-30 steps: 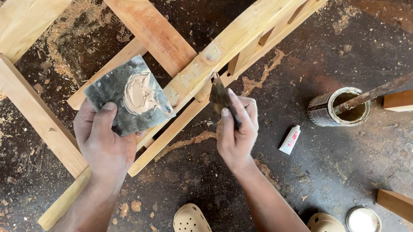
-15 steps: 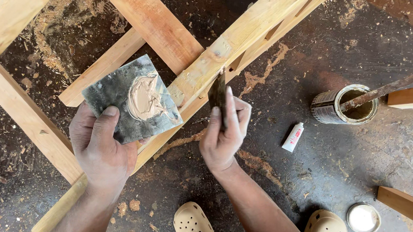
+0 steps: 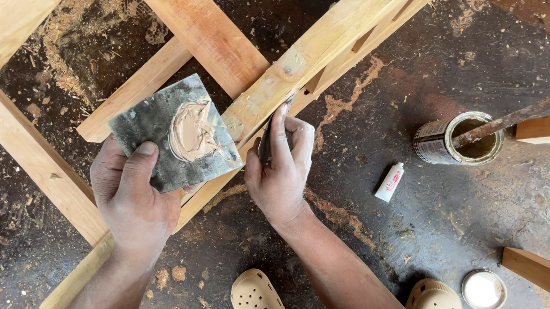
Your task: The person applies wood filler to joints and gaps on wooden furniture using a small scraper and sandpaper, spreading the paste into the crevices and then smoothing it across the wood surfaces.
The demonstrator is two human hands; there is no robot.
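My left hand (image 3: 131,194) grips a grey square plate (image 3: 159,115) that carries a blob of beige putty (image 3: 192,131). My right hand (image 3: 280,170) holds a small putty knife (image 3: 268,135), its blade pressed against the diagonal rail of a pale wooden frame (image 3: 329,42) lying on the floor. Beige putty patches show on that rail just above the blade. The knife's handle is hidden inside my fingers.
An open tin (image 3: 464,139) with a stick (image 3: 518,115) in it stands at the right, its lid (image 3: 484,290) on the floor lower right. A small white tube (image 3: 390,182) lies nearby. Wood pieces (image 3: 539,270) sit at the right edge. Beige clogs (image 3: 256,297) are below. Sawdust covers the dark floor.
My right hand has turned and brought the knife blade up against the rail. The left hand with the plate has shifted slightly right, nearer the rail.
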